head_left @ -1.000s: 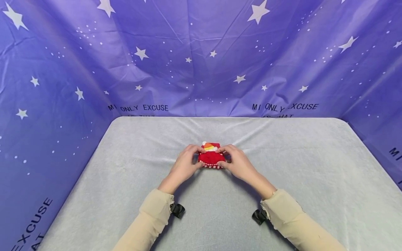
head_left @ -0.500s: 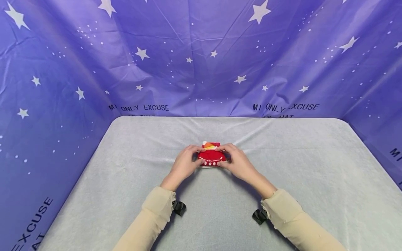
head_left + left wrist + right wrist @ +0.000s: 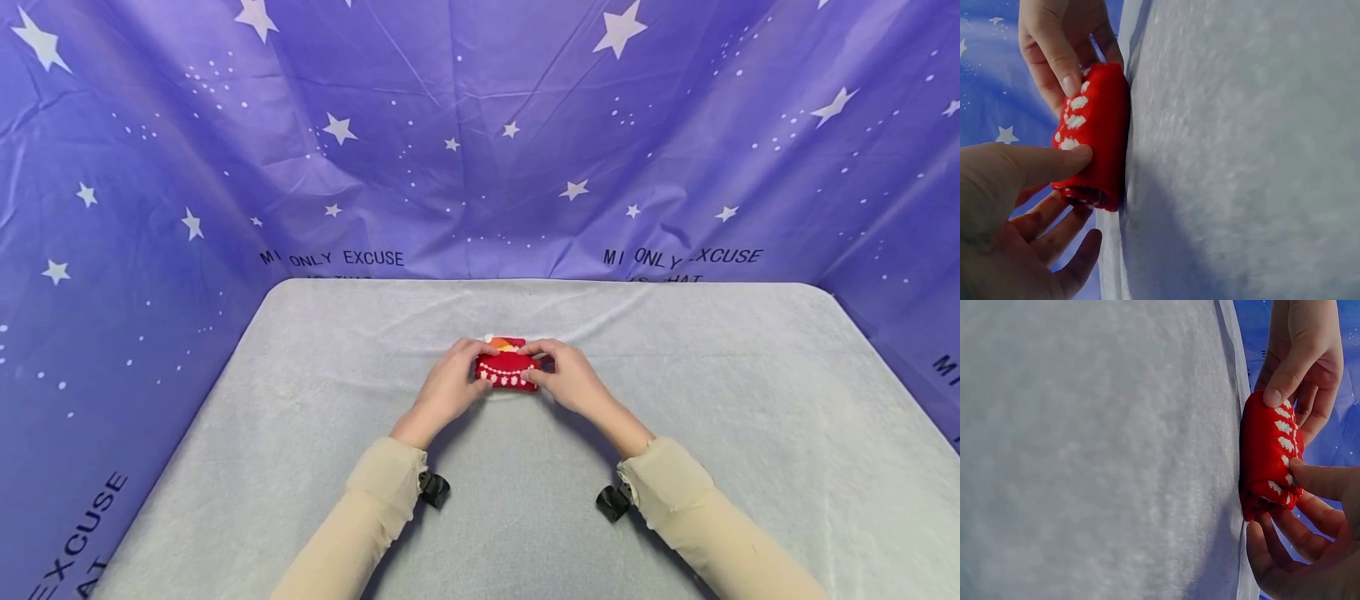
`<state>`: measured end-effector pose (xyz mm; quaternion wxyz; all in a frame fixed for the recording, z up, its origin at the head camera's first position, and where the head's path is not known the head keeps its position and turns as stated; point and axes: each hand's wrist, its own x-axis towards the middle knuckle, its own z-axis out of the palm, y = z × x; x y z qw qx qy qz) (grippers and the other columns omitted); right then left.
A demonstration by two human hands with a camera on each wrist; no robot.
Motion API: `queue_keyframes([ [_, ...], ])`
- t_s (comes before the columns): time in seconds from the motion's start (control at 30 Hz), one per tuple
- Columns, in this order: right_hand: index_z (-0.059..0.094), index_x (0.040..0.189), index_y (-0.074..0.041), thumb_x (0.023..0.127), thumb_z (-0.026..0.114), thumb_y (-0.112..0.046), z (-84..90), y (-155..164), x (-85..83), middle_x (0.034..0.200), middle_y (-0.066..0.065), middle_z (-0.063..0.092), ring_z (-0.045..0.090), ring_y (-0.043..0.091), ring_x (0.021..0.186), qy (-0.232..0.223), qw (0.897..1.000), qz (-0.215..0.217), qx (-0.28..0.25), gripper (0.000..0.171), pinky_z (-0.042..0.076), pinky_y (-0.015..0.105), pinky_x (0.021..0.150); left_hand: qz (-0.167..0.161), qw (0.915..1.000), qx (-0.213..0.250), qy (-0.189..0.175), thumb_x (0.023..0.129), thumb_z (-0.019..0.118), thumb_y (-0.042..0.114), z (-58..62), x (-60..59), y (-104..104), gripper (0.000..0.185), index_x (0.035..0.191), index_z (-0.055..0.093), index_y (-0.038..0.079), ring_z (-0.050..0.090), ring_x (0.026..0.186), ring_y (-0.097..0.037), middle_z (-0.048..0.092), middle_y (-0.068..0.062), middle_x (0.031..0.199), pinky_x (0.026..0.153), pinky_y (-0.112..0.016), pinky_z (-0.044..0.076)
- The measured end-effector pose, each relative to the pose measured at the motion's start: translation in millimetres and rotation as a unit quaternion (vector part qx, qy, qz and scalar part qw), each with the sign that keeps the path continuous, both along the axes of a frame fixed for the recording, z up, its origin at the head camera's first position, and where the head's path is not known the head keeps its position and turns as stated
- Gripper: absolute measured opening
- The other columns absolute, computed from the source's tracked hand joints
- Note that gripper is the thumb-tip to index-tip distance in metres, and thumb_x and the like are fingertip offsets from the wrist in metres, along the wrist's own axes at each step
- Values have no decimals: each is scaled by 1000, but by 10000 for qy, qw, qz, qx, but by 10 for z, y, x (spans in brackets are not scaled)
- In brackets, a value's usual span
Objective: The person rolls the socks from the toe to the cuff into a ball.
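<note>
A red knit sock (image 3: 508, 363) with white dots and motifs lies rolled up on the table, its flat far end showing an orange and yellow patch and a white pompom. My left hand (image 3: 447, 382) grips the roll's left end, thumb on the near side and fingers over the top. At the other end my right hand (image 3: 574, 380) holds it the same way. Both wrist views show the roll (image 3: 1105, 128) close to the cloth, with its layered end visible. The sock's underside is hidden.
A grey plush cloth (image 3: 510, 500) covers the table, with a few creases behind the hands. Behind it hangs a purple-blue curtain (image 3: 420, 167) with white stars and lettering. A small black camera (image 3: 435, 490) sits at each sleeve cuff.
The roll has turned and moved slightly away from me, bringing the white motifs up its near side. Less of the flat orange part shows. Both hands have shifted forward with it.
</note>
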<state>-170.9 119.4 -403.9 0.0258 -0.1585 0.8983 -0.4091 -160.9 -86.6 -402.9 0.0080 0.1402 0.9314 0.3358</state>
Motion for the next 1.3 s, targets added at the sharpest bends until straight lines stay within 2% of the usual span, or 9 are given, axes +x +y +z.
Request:
queue_keyframes([
  [0.13, 65, 122, -3, 86, 75, -10, 19, -6, -19, 124, 20, 66, 64, 36, 110, 27, 10000, 32, 1, 38, 50, 52, 99, 85, 9999, -123, -84, 85, 77, 9, 24, -75, -4, 43, 126, 67, 15, 58, 127, -32, 64, -11, 134, 111, -47, 43],
  [0.3, 60, 127, -5, 78, 82, -9, 43, -20, -57, 134, 21, 61, 56, 41, 125, 8, 9999, 96, 55, 54, 41, 57, 110, 285, 9992, 0, -297, 88, 75, 17, 72, -156, -4, 44, 130, 63, 17, 61, 124, -31, 69, -8, 129, 109, -47, 45],
  [0.47, 58, 131, -4, 83, 77, -7, 10, -12, -132, 137, 23, 59, 53, 44, 129, -60, 9998, -93, 148, 52, 38, 58, 112, 464, 9976, 257, -436, 94, 69, 22, 88, -229, 36, 47, 138, 55, 17, 65, 118, -29, 71, -10, 123, 106, -47, 47],
  [0.6, 60, 131, -6, 86, 75, -12, -14, 18, -154, 133, 22, 63, 58, 41, 124, -170, 9996, -223, 15, 48, 44, 55, 108, 351, 9992, 113, -138, 97, 64, 26, 89, -224, 67, 39, 135, 58, 15, 63, 122, -29, 68, -10, 129, 106, -46, 48],
  [0.73, 60, 130, -6, 89, 73, -17, 20, 50, -121, 129, 20, 65, 64, 36, 113, -239, 9993, -214, -191, 45, 51, 50, 98, -36, 9988, -331, 359, 93, 70, 27, 118, -151, 86, 48, 137, 57, 15, 54, 132, -29, 58, -8, 142, 113, -46, 43],
  [0.9, 62, 127, -3, 92, 69, -23, 104, 76, -41, 118, 19, 69, 67, 30, 99, -119, 9986, -282, -429, 40, 55, 42, 85, -362, 9873, -1143, 1042, 86, 78, 25, 187, -51, 133, 64, 143, 51, 17, 47, 138, -28, 51, -5, 150, 115, -48, 39],
  [1.07, 67, 118, -3, 92, 69, -25, 193, 76, 53, 99, 14, 72, 65, 21, 87, -1, 9972, -296, -688, 34, 53, 30, 77, -601, 9742, -1749, 1291, 86, 78, 34, 281, 55, 209, 66, 143, 49, 19, 52, 134, -25, 56, -2, 144, 115, -50, 37],
  [1.17, 67, 114, -3, 93, 68, -28, 242, 84, 98, 91, 11, 71, 63, 15, 82, -48, 9967, -358, -724, 33, 51, 27, 73, -760, 9772, -1583, 1195, 86, 78, 36, 310, 107, 254, 65, 141, 50, 18, 59, 125, -23, 60, -1, 137, 109, -46, 43],
  [1.3, 66, 118, -4, 95, 66, -29, 308, 126, 139, 93, 12, 73, 65, 13, 83, -187, 9955, -329, -867, 34, 50, 26, 74, -522, 9933, -676, 780, 85, 78, 35, 305, 142, 271, 61, 137, 52, 14, 66, 104, -22, 65, -4, 128, 87, -41, 55],
])
